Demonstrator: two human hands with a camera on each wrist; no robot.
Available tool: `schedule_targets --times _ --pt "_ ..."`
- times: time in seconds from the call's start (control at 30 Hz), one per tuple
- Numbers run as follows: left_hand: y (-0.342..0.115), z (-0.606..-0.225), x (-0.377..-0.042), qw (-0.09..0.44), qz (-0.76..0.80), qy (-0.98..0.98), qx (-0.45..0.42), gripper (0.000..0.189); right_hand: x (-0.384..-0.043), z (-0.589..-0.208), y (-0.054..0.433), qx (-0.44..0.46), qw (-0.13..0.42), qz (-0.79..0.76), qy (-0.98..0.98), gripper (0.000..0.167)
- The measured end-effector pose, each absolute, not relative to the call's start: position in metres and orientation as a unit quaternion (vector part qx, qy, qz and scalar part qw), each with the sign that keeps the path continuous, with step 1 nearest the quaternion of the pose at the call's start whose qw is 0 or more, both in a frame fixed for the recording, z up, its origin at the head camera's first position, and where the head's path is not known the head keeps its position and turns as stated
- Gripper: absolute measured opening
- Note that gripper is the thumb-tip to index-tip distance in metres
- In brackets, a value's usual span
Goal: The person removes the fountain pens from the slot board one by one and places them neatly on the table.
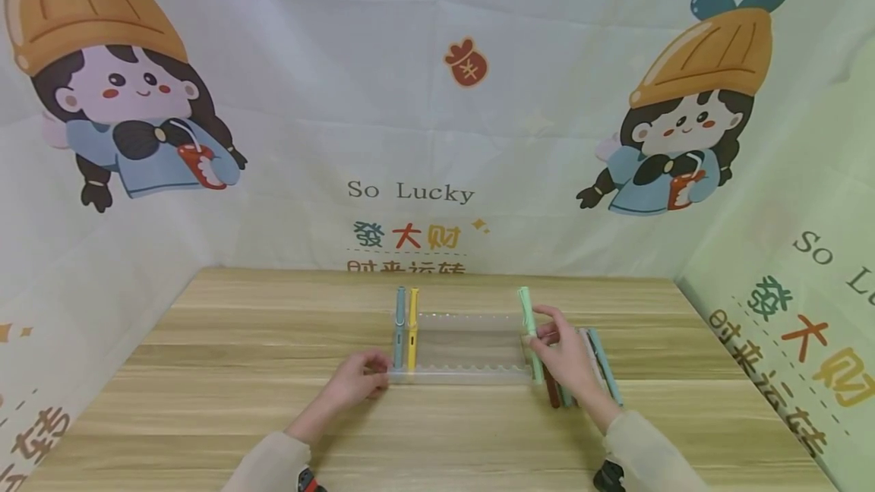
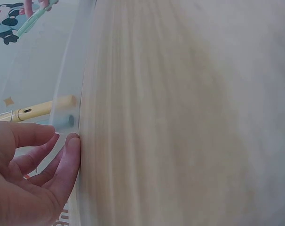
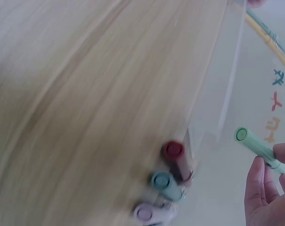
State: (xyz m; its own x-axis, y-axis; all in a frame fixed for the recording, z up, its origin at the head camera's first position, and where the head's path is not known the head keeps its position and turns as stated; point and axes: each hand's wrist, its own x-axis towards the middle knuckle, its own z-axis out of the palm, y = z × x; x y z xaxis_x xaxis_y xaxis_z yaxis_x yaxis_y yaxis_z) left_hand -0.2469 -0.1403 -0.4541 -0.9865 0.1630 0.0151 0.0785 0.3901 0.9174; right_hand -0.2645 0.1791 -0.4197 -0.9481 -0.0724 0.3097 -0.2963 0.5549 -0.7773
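A clear plastic pen rack [image 1: 472,376] with scalloped edges lies on the table. At its left end a blue-grey pen [image 1: 399,340] and a yellow pen [image 1: 413,348] rest side by side across it. My left hand [image 1: 358,376] holds the rack's near left corner between thumb and fingers. Above the rack's right end, my right hand [image 1: 566,351] pinches a light green pen [image 3: 253,143]. That pen is tilted in the right wrist view, and its cap end is partly hidden by the fingers.
Right of the rack lie several more pens, among them a dark red pen [image 3: 175,153], a teal pen [image 3: 163,183], a pale lilac pen [image 3: 149,213] and a blue pen [image 1: 605,367]. A printed cloth [image 1: 307,135] hangs behind the wooden table [image 1: 239,340].
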Motion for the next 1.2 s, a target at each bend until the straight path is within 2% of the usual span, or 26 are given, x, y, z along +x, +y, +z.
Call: schedule_targets --times 0.5,1.2 --pt "-0.140 -0.454 -0.248 0.033 0.549 0.832 0.074 0.015 -0.267 -0.412 0.214 0.068 0.106 0.484 -0.866 0.045" --pt "-0.139 -0.455 -0.248 0.032 0.546 0.835 0.068 0.015 -0.259 -0.405 0.265 0.042 0.094 0.438 -0.893 0.043"
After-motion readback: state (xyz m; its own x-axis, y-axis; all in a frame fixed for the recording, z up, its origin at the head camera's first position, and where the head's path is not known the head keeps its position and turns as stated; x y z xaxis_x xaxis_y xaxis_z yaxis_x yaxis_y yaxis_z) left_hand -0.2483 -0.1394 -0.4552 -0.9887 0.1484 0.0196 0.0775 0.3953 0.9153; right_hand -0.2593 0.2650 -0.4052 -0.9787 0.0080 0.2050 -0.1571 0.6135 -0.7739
